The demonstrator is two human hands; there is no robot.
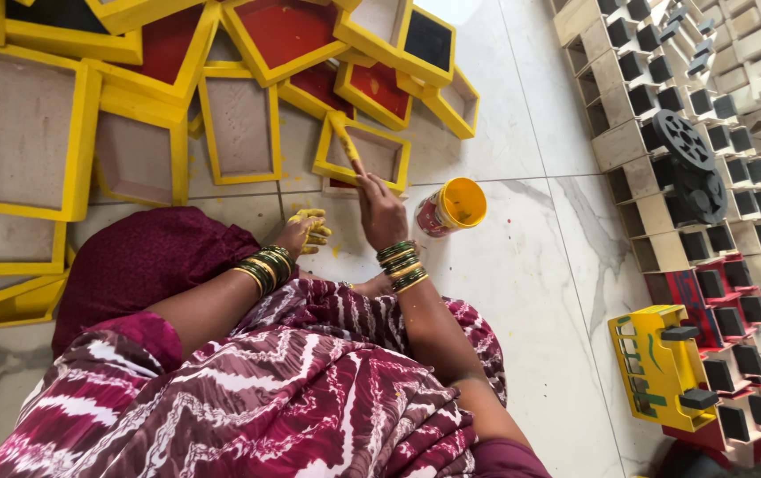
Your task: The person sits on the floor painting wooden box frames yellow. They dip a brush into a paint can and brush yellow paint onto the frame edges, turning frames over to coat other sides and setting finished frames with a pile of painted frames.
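Your right hand [382, 211] grips the brush [346, 142] closed; stroke evenly along the small yellow frame [363, 152]. Your paint-stained left hand [302, 233], loosely curled, holds nothing.

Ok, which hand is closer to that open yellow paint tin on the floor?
The right hand, holding a paintbrush, is just left of the paint tin, almost beside it. The left hand, smeared with yellow paint, rests on the floor farther to the left.

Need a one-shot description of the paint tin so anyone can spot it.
Start at the pale marble floor, below the spread of yellow-edged wooden trays. Just right of the right hand holding the brush lies the paint tin: small, round, tipped over, its open mouth coated yellow.
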